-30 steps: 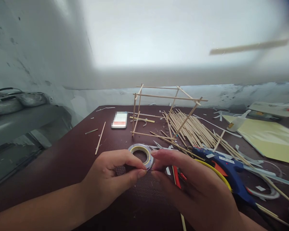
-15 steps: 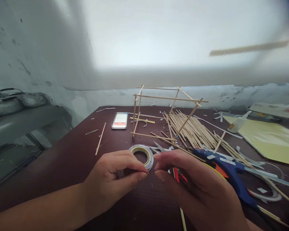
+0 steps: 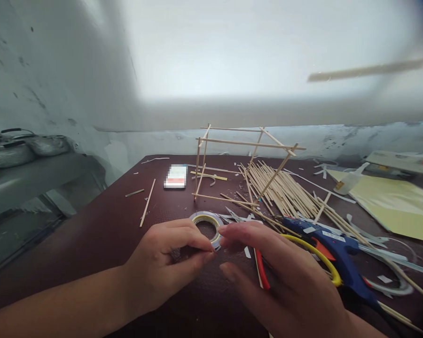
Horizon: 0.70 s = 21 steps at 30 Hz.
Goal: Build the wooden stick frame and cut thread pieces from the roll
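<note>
My left hand (image 3: 172,256) is closed, thumb and forefinger pinched together; whatever lies between the fingertips is too small to make out. Just to its right, my right hand (image 3: 285,277) has its thumb apart from its fingers, with nothing visible between them. A roll of tape (image 3: 216,234) lies flat on the table just beyond both hands, partly covered by them. Beneath and behind my right hand are a yellow looped handle (image 3: 333,270) and a red handle (image 3: 261,268). Pointed metal blades (image 3: 232,215) show beyond the fingers.
A box-shaped frame of thin sticks (image 3: 246,143) stands behind the hands. Beside it lies a pile of wooden sticks (image 3: 285,190). At right are a blue glue gun (image 3: 338,249), a small bottle (image 3: 350,180) and yellow paper (image 3: 391,202). Paper scraps litter the dark table (image 3: 116,220).
My right thumb has moved down, away from the fingers, so the hand has opened. More of the yellow and red handles shows. My left hand stays nearly in place.
</note>
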Each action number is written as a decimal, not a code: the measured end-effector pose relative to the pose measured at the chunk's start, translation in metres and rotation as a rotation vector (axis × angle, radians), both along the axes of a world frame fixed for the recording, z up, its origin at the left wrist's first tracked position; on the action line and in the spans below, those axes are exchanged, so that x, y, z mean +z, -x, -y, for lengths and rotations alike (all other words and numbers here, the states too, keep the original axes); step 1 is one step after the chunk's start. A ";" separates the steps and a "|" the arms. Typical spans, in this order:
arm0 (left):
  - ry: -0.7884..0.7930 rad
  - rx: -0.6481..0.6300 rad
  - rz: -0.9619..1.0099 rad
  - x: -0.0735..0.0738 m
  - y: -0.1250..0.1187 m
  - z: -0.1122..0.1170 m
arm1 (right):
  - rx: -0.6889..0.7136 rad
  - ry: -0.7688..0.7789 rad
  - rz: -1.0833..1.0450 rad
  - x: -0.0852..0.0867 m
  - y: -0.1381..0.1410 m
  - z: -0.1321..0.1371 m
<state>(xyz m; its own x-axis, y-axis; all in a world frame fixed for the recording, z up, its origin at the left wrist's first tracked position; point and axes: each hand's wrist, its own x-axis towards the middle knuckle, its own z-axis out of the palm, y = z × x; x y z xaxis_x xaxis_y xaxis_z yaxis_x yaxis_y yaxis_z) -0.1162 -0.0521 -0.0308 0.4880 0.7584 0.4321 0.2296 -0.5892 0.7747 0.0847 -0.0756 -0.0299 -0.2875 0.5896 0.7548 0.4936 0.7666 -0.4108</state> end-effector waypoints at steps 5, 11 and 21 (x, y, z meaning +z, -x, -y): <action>-0.074 -0.019 -0.002 -0.002 0.000 0.000 | -0.006 0.036 0.023 -0.003 -0.002 0.000; -0.107 -0.035 -0.017 -0.001 0.000 0.001 | -0.004 0.064 0.035 -0.005 0.001 -0.001; -0.226 -0.039 -0.126 0.002 -0.003 -0.002 | 0.028 0.047 0.033 -0.004 0.001 -0.003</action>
<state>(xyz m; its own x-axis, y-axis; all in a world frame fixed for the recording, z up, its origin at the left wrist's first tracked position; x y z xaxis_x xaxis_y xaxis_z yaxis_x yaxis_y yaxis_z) -0.1135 -0.0496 -0.0290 0.5758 0.6290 0.5223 0.2891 -0.7542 0.5895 0.0836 -0.0721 -0.0340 -0.3286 0.6159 0.7160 0.4863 0.7602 -0.4308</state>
